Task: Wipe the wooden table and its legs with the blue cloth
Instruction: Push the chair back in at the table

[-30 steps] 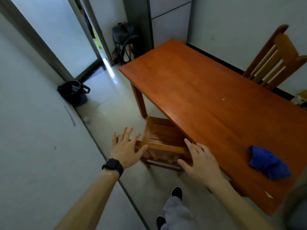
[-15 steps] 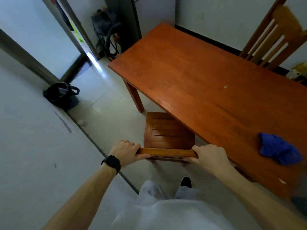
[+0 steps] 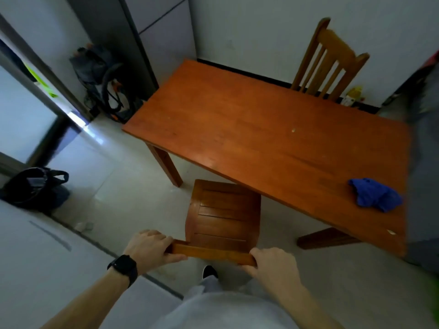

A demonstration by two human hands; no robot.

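Beside the worktop (image 3: 237, 129), a chair rail (image 3: 211, 254) is gripped by the left hand (image 3: 147, 248) and right hand (image 3: 273, 264); the blue cloth (image 3: 375, 194) is bunched near the worktop's right end. A leg (image 3: 325, 237) could be struck if the chair (image 3: 223, 214) is dragged crookedly.

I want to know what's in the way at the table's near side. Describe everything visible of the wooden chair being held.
The wooden chair is reddish-brown, matching the table, with a seat of several slats and a flat top rail on its back. Seen from above, it stands on the pale floor, the seat's far right corner at, apparently under, the table's near edge. The left hand grips the rail's left end, the right hand its right end. Its legs are hidden below the seat.
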